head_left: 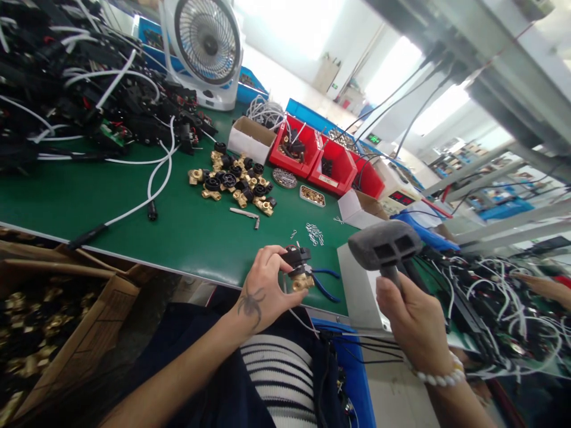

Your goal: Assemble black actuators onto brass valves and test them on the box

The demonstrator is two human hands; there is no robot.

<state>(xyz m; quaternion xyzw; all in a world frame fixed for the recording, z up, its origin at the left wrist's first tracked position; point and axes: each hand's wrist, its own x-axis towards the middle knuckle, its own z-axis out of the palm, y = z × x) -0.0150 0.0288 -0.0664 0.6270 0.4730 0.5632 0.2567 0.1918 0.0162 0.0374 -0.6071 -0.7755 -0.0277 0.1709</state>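
My left hand [267, 285] is closed around a brass valve with a black plastic top [300, 268], held at the front edge of the green bench. A thin pin stands up from the black top. My right hand [414, 318] grips the handle of a dark grey mallet [383, 244], raised to the right of the valve. Blue-handled pliers [328, 285] lie just right of the valve. Beyond it are small metal clips [314, 234] in a loose pile. A pile of brass valves with black caps [232, 181] sits further back on the bench.
Black assemblies with white cables [102, 89] heap up at the left, near a white fan [207, 47]. Red bins [332, 172] line the back beside a tray of small brass parts [312, 195]. A grey box [361, 291] stands under the mallet. Another person's hand [542, 288] shows far right.
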